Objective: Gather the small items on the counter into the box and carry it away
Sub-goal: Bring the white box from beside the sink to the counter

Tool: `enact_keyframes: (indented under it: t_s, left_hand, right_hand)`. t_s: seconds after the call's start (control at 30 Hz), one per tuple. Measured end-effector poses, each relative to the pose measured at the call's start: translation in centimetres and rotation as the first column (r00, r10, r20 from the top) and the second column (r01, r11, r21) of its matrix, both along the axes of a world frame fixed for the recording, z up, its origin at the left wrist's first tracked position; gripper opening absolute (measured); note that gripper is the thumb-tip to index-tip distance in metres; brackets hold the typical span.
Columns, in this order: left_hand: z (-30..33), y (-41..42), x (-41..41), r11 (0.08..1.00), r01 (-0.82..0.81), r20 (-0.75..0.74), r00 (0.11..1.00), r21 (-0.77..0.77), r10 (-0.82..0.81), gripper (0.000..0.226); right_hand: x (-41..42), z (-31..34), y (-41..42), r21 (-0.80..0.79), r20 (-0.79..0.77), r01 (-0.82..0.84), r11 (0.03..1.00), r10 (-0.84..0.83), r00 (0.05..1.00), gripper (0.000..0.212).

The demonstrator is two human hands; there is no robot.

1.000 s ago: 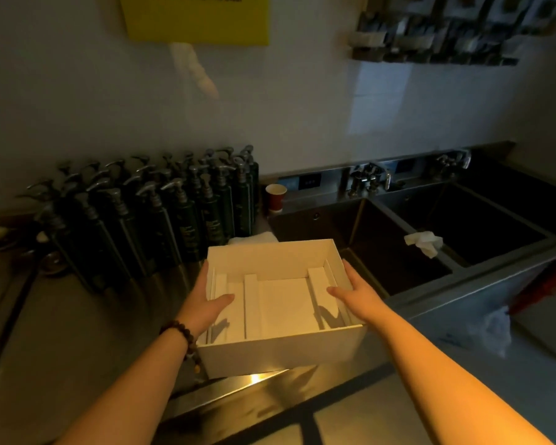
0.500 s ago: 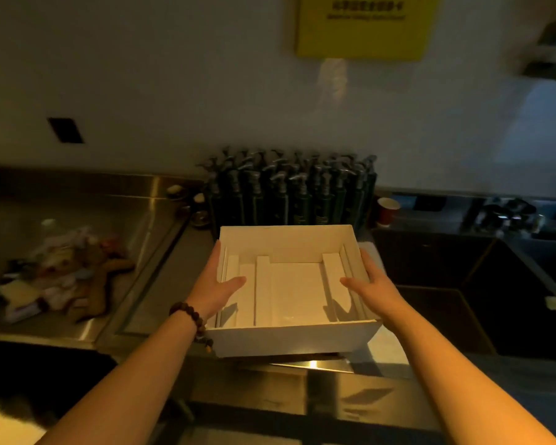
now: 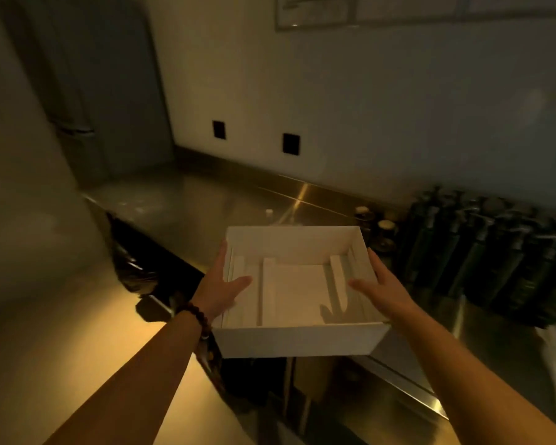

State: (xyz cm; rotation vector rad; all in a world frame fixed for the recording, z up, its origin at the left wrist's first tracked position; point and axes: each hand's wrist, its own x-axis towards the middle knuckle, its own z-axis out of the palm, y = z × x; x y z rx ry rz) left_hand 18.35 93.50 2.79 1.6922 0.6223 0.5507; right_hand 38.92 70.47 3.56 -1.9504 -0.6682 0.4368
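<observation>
Currently both hands hold the white box (image 3: pixel 297 338) by its side walls. Left hand (image 3: pixel 220 289): fingers (image 3: pixel 221 252) run straight along the outside of the left wall, thumb hooked over the rim into the box. Right hand (image 3: pixel 384 292): fingers (image 3: pixel 375 263) laid flat along the outside of the right wall, thumb over the rim inside. Beaded bracelet (image 3: pixel 197 317) on the left wrist. Box is open-topped, with white divider strips (image 3: pixel 268 289) inside and no loose items visible in it. It is held above the front edge of the steel worktop (image 3: pixel 206 203). Dark pump bottles (image 3: pixel 495 252) stand packed at the worktop's back right. Two small jars (image 3: pixel 386 231) sit just left of them. One small white cap-like item (image 3: pixel 269 212) lies on the worktop behind the box; too blurred to identify.
</observation>
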Motion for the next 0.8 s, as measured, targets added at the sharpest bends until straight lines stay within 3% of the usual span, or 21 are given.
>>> enact_keyframes:
  t_s: [0.13,0.37,0.53,0.8]
  left_hand:
    - [0.0,9.8,-6.6,0.993,-0.107,0.004,0.994,0.053,0.107,0.083]
    - [0.4,23.0,-12.5,0.983,-0.150,0.011,0.989,0.104,0.150,0.075]
    - [0.7,29.8,-11.0,0.983,-0.148,0.003,0.989,0.109,0.149,0.064]
    - [2.0,42.6,-3.0,0.991,-0.098,-0.006,0.995,0.086,0.099,0.083]
  right_hand:
    - [-4.6,-0.2,11.3,0.015,-0.006,-0.106,0.994,0.106,0.994,0.085]
    - [-9.3,0.3,26.4,0.083,-0.031,-0.192,0.978,0.195,0.980,0.075]
    - [-8.3,1.3,33.4,0.106,-0.023,-0.222,0.969,0.226,0.974,0.062]
    - [-1.0,1.5,44.6,0.197,-0.032,-0.147,0.969,0.157,0.987,0.067]
